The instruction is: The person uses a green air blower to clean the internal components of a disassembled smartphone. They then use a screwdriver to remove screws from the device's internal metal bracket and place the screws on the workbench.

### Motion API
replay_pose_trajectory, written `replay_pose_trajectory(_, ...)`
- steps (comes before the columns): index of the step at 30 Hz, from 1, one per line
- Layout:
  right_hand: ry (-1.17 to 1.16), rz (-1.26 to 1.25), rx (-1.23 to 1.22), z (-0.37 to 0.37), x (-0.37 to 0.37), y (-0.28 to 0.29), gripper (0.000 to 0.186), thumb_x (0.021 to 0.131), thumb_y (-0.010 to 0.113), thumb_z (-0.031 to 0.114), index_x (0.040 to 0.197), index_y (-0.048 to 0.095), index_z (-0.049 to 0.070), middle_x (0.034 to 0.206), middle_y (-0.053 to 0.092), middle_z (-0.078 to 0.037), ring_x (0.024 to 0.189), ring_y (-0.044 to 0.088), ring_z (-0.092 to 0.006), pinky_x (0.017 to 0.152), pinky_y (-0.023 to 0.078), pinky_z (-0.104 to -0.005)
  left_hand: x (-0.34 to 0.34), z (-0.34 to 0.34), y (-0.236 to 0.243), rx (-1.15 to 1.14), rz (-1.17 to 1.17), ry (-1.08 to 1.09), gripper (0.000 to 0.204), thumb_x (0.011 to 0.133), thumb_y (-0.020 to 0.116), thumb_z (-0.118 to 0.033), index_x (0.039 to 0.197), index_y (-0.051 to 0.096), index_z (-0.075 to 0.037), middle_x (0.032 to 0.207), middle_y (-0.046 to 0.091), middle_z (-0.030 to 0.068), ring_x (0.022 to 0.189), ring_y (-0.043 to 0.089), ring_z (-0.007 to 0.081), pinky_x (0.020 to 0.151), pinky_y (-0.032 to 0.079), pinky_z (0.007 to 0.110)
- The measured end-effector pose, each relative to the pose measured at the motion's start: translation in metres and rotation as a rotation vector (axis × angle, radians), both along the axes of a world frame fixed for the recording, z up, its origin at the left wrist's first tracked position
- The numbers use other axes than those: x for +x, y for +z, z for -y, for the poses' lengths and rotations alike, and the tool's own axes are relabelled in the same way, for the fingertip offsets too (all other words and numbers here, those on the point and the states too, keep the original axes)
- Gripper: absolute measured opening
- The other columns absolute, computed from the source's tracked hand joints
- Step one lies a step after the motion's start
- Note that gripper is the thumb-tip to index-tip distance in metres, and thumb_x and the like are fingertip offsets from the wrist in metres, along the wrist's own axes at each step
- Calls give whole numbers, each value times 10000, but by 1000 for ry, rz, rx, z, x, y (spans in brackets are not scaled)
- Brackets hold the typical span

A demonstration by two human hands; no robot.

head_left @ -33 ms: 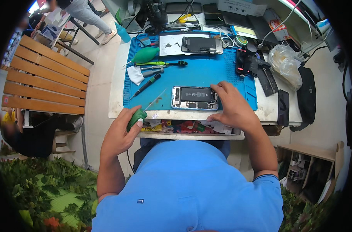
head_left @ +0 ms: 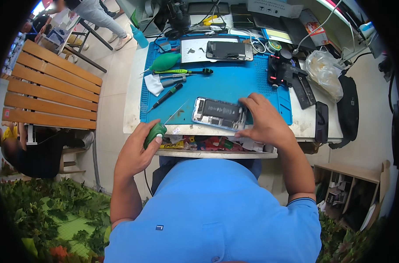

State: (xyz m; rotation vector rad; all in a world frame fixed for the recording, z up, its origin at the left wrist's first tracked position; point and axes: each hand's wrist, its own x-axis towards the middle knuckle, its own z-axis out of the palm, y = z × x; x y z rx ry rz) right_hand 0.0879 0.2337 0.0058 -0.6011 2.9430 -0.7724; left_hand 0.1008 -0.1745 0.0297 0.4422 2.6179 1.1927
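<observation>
An opened phone [head_left: 219,113], its black battery and inner parts bare, is at the near edge of the blue mat [head_left: 226,83]. My right hand [head_left: 266,120] grips its right end, thumb at the near corner and fingers at the far one. The phone sits slightly askew and looks blurred. Left of it, my left hand [head_left: 140,147] is closed around a green-handled tool [head_left: 155,133] with a thin metal shaft. That shaft points up and right over the mat, apart from the phone.
A green air blower [head_left: 165,62], a green brush [head_left: 177,71] and a dark screwdriver [head_left: 166,96] lie on the mat's left. Behind is a phone screen [head_left: 229,51]; at the right stands a black clamp-like holder [head_left: 280,70]. An open drawer [head_left: 217,143] of clutter is below the tabletop.
The phone has turned clockwise in my right hand, its left end shifting slightly left and its right end dropping nearer to me. My left hand has hardly moved.
</observation>
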Motion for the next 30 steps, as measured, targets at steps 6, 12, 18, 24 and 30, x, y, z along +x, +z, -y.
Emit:
replay_pose_trajectory(6,-39,27,-98,10,-1,-3,783,650,1042,293,1272,669,-1,1170,642,-165,1126,658,-383,972,550,-486,2,-5,-4,-48,5,45,437,1122,706,-251,1462,688,24,1181,740,224,1061,744,361,929,582,450)
replay_pose_trajectory(12,-118,-35,-214,38,31,1,745,689,1035,309,1254,677,-19,1088,667,-187,1066,668,-398,947,542,-504,16,-10,-2,-48,59,181,427,1090,736,-270,1403,743,20,1169,806,256,1048,798,398,912,607,452)
replay_pose_trajectory(18,-156,-255,-320,71,58,-7,736,713,1081,396,1178,722,-48,921,660,-140,797,686,-302,696,563,-427,34,-10,-3,-87,-39,210,383,1059,752,-238,1359,775,-2,1058,803,230,924,786,420,828,604,461)
replay_pose_trajectory(24,-135,-265,-332,80,61,-7,787,718,1083,372,1260,702,-51,934,672,-128,796,700,-270,700,586,-403,40,-5,3,-136,-65,231,366,1045,761,-223,1361,783,-40,997,783,207,879,768,411,793,589,478)
replay_pose_trajectory(30,-136,-243,-321,82,60,-7,819,729,1077,360,1317,694,-63,944,679,-122,792,690,-254,693,589,-398,36,0,10,-210,-77,211,372,1055,780,-195,1371,776,0,971,763,186,829,729,310,762,554,411)
